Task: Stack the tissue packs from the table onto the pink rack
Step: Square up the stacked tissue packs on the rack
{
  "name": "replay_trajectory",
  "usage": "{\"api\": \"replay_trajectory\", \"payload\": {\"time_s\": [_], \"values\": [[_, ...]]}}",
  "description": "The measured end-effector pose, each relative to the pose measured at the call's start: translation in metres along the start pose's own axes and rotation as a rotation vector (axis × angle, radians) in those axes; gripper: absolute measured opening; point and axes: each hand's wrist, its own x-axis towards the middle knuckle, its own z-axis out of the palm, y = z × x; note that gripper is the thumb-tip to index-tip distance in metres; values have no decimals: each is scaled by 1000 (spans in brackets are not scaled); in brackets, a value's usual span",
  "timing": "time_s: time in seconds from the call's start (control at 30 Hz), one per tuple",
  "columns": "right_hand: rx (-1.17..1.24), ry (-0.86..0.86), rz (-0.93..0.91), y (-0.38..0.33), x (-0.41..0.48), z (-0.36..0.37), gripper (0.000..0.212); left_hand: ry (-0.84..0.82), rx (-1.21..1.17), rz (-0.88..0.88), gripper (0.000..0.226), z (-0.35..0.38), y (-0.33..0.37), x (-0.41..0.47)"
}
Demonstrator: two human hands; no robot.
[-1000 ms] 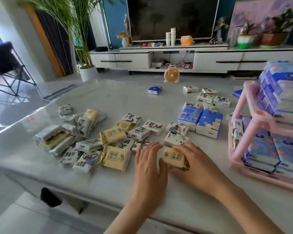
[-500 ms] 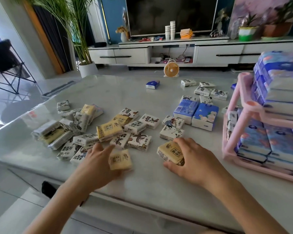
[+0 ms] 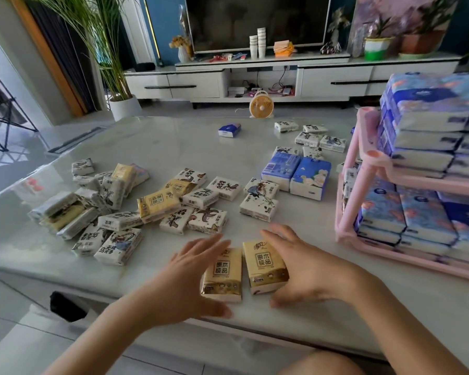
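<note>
The left hand [image 3: 190, 272] and the right hand [image 3: 306, 269] are bare, their fingers plain; the nails are too blurred to describe. The left forearm [image 3: 114, 328] and the right forearm [image 3: 406, 328] are uncovered from the wrist to the near edge of the view. A rounded bare part, apparently a knee [image 3: 325, 364], shows at that near edge, right of centre.

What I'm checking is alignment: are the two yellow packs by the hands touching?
Cannot tell. Head view: left yellow pack and right yellow pack split at near ends; far corners may meet.
</note>
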Motion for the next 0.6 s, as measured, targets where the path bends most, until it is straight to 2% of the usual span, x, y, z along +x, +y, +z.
{"api": "replay_trajectory", "payload": {"time_s": [0.07, 0.2, 0.3, 0.4, 0.5, 0.6], "values": [[37, 47, -32, -2, 4, 1, 108, 13, -45, 55, 111, 1, 0, 5], [31, 136, -81, -9, 0, -5, 99, 162, -23, 91, 94, -1, 6, 6], [95, 220, -77, -17, -21, -22, 101, 210, -33, 149, 91, -18, 18, 1], [149, 315, -111, -27, -51, -45, 88, 269, -11, 214, 84, -46, 36, -8], [200, 547, -132, -35, -86, -72, 80, 425, 3, 332, 79, -84, 63, -7], [181, 829, -160, -28, -122, -109, 82, 505, -180, 435, 81, -123, 103, 11]]}}
